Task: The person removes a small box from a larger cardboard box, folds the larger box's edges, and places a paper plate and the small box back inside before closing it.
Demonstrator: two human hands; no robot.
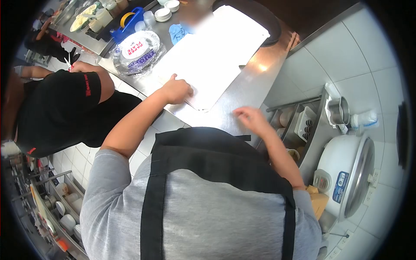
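Note:
A large white sheet (208, 56), apparently paper, lies slantwise over the steel table in front of me. My left hand (177, 90) is at its near left edge, fingers curled onto the sheet and thumb sticking out; the fingertips are partly hidden. Off the sheet's near right corner, my right hand (251, 120) hovers by the table edge. Its fingers are loosely bent and somewhat blurred, with nothing visible in them. Left of the sheet sits a wrapped pack of paper plates (136, 52). Behind that pack lies a crumpled blue cloth (177, 33).
A co-worker in a black shirt (56, 108) stands close on my left, scissors (68, 61) by their hand. A blue tape dispenser (130, 25) and small white bowls (163, 14) stand farther back. To my right are a shelf with containers (306, 123) and a large white cooker (340, 173).

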